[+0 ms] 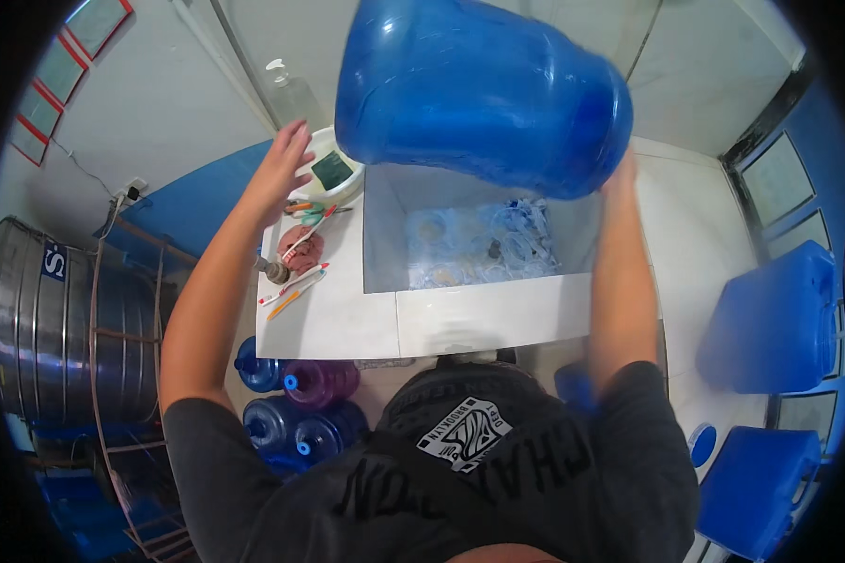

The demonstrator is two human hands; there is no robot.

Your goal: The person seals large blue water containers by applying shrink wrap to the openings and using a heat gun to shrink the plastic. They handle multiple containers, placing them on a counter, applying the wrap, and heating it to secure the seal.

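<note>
A large blue plastic water jug lies tilted on its side in the air above the far part of a grey sink basin. My right hand holds the jug at its right end, the fingers hidden behind it. My left hand is raised to the left of the jug, apart from it, with its fingers spread and nothing in them. Just beyond that hand stands a white tub holding a dark green scouring pad. Crumpled clear plastic pieces lie in the bottom of the basin.
Toothbrushes, a pink cloth and scissors lie on the white tiled counter. Behind the tub is a pump bottle. Blue jerrycans stand at right, water bottles below left, and a steel tank far left.
</note>
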